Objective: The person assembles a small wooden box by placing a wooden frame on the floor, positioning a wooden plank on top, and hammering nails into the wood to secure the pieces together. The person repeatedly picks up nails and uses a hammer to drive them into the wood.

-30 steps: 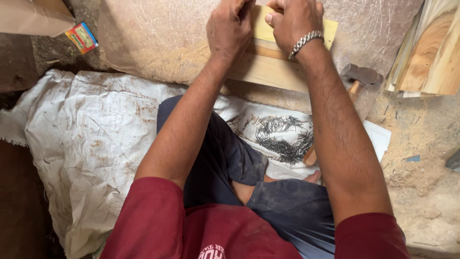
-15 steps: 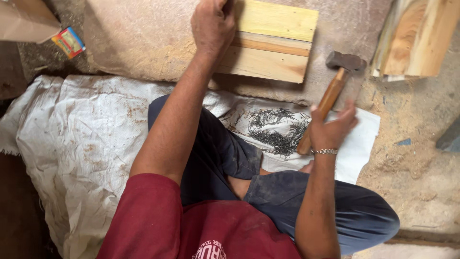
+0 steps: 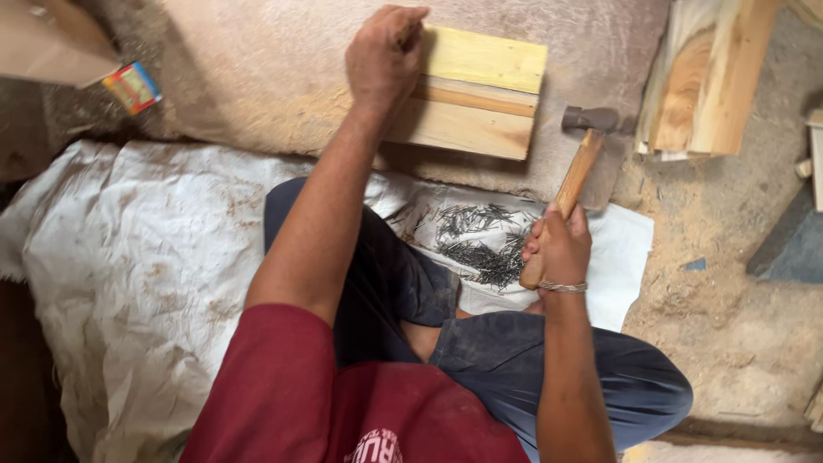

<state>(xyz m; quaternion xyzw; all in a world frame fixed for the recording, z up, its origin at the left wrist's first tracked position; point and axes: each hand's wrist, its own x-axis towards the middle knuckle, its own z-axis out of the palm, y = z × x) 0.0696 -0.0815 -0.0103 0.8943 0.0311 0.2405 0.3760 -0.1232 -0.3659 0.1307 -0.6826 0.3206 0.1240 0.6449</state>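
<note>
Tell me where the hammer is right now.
In the head view the hammer is right of centre, its wooden handle gripped by the right hand above the pile of nails, its head just right of the wooden boards.

**Colours and patterns on the workshop floor**

The wooden boards point(image 3: 480, 94) are pale yellow at the top edge and light tan below, with one brown stripe between. The hammer point(image 3: 573, 176) has a dark grey head and an orange-brown wooden handle. The nails point(image 3: 480, 244) are dark grey on a white sheet point(image 3: 621, 257). The sack cloth point(image 3: 146, 257) is dirty white with brown stains. The shirt point(image 3: 283, 403) is dark red, the trousers point(image 3: 557, 369) dark blue. The small box point(image 3: 133, 87) has many bright colours.
</note>
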